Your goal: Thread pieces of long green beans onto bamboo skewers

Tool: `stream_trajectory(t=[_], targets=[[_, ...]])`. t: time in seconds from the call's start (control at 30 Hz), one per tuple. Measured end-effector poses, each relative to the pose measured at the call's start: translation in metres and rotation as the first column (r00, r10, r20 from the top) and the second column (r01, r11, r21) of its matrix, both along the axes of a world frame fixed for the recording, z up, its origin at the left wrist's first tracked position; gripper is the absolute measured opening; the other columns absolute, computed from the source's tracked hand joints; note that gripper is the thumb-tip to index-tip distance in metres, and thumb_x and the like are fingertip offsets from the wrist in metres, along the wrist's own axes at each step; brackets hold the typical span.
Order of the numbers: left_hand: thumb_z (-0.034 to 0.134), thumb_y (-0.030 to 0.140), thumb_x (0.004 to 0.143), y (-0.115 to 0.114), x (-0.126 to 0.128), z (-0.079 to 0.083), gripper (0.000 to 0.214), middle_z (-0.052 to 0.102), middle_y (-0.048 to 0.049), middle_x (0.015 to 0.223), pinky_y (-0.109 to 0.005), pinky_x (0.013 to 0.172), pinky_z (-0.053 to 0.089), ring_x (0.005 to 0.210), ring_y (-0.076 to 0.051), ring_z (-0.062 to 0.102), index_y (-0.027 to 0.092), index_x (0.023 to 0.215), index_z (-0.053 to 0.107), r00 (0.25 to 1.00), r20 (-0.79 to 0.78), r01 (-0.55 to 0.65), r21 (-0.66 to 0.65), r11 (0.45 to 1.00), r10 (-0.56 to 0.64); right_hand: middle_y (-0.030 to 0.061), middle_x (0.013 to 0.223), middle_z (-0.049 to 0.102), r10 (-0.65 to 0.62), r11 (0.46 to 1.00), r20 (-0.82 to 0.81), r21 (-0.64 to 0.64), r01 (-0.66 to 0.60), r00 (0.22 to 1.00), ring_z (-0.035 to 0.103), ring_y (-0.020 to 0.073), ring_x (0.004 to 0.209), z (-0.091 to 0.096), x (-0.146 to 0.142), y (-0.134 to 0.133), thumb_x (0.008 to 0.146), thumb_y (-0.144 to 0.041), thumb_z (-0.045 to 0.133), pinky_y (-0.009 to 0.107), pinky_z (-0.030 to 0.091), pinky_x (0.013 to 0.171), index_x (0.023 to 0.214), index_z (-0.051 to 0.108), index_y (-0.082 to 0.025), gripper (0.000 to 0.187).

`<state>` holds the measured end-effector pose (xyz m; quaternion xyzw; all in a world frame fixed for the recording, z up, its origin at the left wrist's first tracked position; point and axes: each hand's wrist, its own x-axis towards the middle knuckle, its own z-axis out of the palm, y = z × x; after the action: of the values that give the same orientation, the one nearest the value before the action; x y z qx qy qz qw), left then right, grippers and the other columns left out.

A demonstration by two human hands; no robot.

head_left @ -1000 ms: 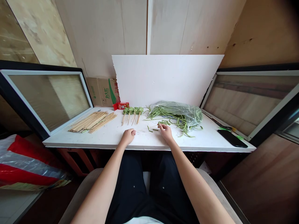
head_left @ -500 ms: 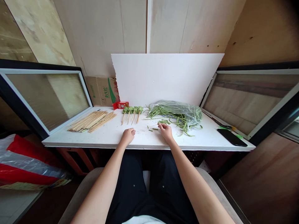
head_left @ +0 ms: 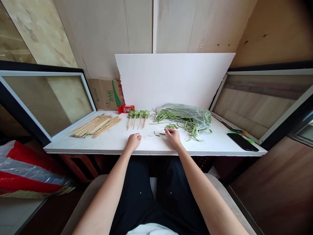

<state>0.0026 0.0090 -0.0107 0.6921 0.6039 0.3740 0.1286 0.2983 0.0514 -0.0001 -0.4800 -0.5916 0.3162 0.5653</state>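
My left hand (head_left: 133, 141) rests as a loose fist on the white table (head_left: 220, 143) near its front edge; I cannot see anything in it. My right hand (head_left: 173, 137) lies just to the right, fingertips pinching at small cut green bean pieces (head_left: 171, 127) in front of it. Behind them a clear plastic bag of long green beans (head_left: 186, 117) lies open, with beans spilling out. Several skewers threaded with bean pieces (head_left: 138, 116) lie at the back centre. A pile of bare bamboo skewers (head_left: 96, 126) sits at the left.
A red carton (head_left: 126, 109) and a cardboard box (head_left: 106, 94) stand at the back left. A black phone (head_left: 242, 142) and green-handled scissors (head_left: 238, 132) lie at the right. A white board (head_left: 171, 80) leans behind. Glass panels flank the table. A red and clear bag (head_left: 24, 176) lies lower left.
Both hands stay almost where they were; the right fingers shift slightly over the bean pieces. The view has tilted a little.
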Motion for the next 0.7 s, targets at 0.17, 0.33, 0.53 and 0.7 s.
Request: stream_trajectory(t=[0.17,0.33,0.53,0.7], targets=[[0.050,0.020,0.093,-0.0006,-0.0003,0.0006,0.027,0.075,-0.0072,0.084,-0.030,0.074,0.043,0.080,-0.022,0.063,0.022,0.070,0.064,1.000,0.010,-0.001,-0.002,1.000,0.001,0.0139,0.098,0.082,0.014,1.000,-0.005,-0.005,-0.014,1.000,0.073,0.0355,0.096,0.0013,-0.0001,-0.0004,0.083,-0.063,0.074,0.045,0.054,0.086,0.086,0.081,-0.020,0.044],[0.050,0.022,0.094,-0.0023,-0.0005,0.0026,0.028,0.073,-0.0061,0.079,-0.030,0.072,0.043,0.077,-0.021,0.061,0.022,0.069,0.064,1.000,0.024,0.002,-0.012,1.000,-0.002,0.0137,0.100,0.081,0.033,0.999,-0.033,-0.018,-0.033,0.999,0.071,0.0341,0.098,0.0010,-0.0006,0.0008,0.084,-0.067,0.072,0.043,0.053,0.087,0.090,0.081,-0.020,0.049],[0.050,0.023,0.093,-0.0043,-0.0007,0.0063,0.027,0.073,-0.0057,0.079,-0.031,0.076,0.045,0.079,-0.022,0.062,0.021,0.073,0.068,0.998,0.059,-0.012,-0.001,1.000,0.012,0.0125,0.100,0.080,0.048,0.998,-0.086,-0.033,-0.051,0.995,0.068,0.0306,0.095,-0.0020,0.0025,0.0047,0.084,-0.077,0.066,0.038,0.051,0.078,0.091,0.081,-0.020,0.059],[0.052,0.024,0.092,-0.0037,-0.0008,0.0071,0.027,0.075,-0.0064,0.080,-0.032,0.078,0.047,0.081,-0.023,0.065,0.021,0.073,0.070,0.997,0.079,0.001,0.008,1.000,-0.001,0.0121,0.104,0.080,0.051,0.998,-0.158,-0.039,-0.058,0.986,0.067,0.0293,0.097,-0.0004,0.0048,0.0026,0.082,-0.076,0.069,0.036,0.050,0.077,0.095,0.081,-0.021,0.058]])
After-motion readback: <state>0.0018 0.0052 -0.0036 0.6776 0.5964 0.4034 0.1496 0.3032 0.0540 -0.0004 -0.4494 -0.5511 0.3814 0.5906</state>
